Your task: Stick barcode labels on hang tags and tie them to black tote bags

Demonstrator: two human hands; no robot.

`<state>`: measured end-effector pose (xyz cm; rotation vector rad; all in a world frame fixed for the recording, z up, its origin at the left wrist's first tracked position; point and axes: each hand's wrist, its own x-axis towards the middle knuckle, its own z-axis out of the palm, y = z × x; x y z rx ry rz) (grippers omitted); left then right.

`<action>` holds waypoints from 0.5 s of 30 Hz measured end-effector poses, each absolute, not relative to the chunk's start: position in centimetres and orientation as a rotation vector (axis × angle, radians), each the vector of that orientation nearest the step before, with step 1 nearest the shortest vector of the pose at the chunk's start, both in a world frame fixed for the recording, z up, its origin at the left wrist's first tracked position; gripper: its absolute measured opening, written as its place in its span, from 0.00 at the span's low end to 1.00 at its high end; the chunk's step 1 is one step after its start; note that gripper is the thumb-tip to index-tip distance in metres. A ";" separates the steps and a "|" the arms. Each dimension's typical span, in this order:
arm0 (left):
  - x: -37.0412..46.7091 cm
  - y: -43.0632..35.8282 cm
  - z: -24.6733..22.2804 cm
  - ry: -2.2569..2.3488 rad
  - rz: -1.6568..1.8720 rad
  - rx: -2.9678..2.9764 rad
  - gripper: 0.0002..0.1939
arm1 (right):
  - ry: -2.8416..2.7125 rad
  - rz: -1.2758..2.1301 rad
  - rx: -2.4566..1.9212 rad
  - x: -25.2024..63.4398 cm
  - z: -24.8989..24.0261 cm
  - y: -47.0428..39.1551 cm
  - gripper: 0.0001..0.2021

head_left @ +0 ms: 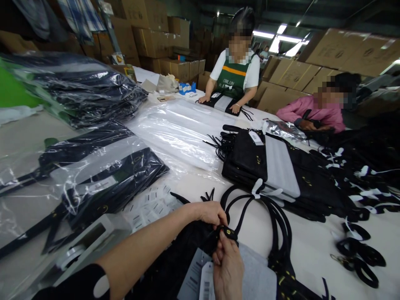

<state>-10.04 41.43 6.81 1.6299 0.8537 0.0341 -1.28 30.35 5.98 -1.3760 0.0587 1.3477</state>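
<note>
A black bag (168,254) lies in front of me, partly hidden by my left forearm. My left hand (211,213) reaches in from the left, its fingers closed on a black strap (230,233) with gold studs. From below, my right hand (228,262) pinches the same strap between thumb and fingers. Beside the right hand hang a white barcode tag (206,281) and a grey tag (191,273). Pale wrapping sheet (258,268) lies to the right of that hand. Black handles (279,221), bound with a white tie (256,188), arch up behind.
A stack of black bags (246,156) with pale wrap lies ahead. Plastic-wrapped bags (115,179) and clear plastic sleeves (184,129) cover the left and middle. Barcode labels (153,204) and a tape dispenser (84,250) sit nearby. Loose straps (359,254) lie right. Two people work across the table.
</note>
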 end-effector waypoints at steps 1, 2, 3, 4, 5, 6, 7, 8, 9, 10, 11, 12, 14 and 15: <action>-10.1 41.4 6.7 0.846 0.035 1.622 0.20 | 0.054 1.333 -1.386 -1.3 5.9 30.4 0.20; -10.1 41.4 6.6 0.838 0.035 1.615 0.19 | 0.048 1.324 -1.391 -1.4 5.8 30.4 0.20; -10.1 41.5 6.4 0.831 0.036 1.608 0.18 | 0.040 1.317 -1.396 -1.4 5.8 30.4 0.20; -10.1 41.5 6.3 0.826 0.037 1.602 0.18 | 0.032 1.314 -1.404 -1.4 5.7 30.4 0.20; -10.0 41.5 6.2 0.825 0.037 1.596 0.17 | 0.025 1.311 -1.415 -1.5 5.7 30.4 0.20; -10.0 41.5 6.0 0.828 0.036 1.590 0.17 | 0.018 1.306 -1.429 -1.5 5.7 30.4 0.20; -9.9 41.5 5.9 0.832 0.033 1.584 0.16 | 0.014 1.299 -1.445 -1.5 5.7 30.4 0.20; -9.8 41.5 5.8 0.838 0.028 1.580 0.16 | 0.011 1.289 -1.460 -1.6 5.7 30.4 0.20; -9.7 41.5 5.8 0.843 0.021 1.579 0.15 | 0.012 1.276 -1.472 -1.6 5.7 30.4 0.20; -9.5 41.5 5.7 0.849 0.015 1.582 0.14 | 0.014 1.269 -1.477 -1.6 5.7 30.4 0.20; -9.4 41.5 5.7 0.857 0.010 1.589 0.13 | 0.019 1.265 -1.477 -1.6 5.7 30.4 0.20; -9.3 41.4 5.8 0.865 0.009 1.600 0.12 | 0.024 1.266 -1.476 -1.6 5.6 30.4 0.20; -9.1 41.3 6.0 0.888 0.017 1.627 0.11 | 0.029 1.277 -1.467 -1.5 5.7 30.5 0.20; -9.1 41.2 6.2 0.903 0.027 1.641 0.11 | 0.022 1.292 -1.456 -1.4 5.8 30.4 0.20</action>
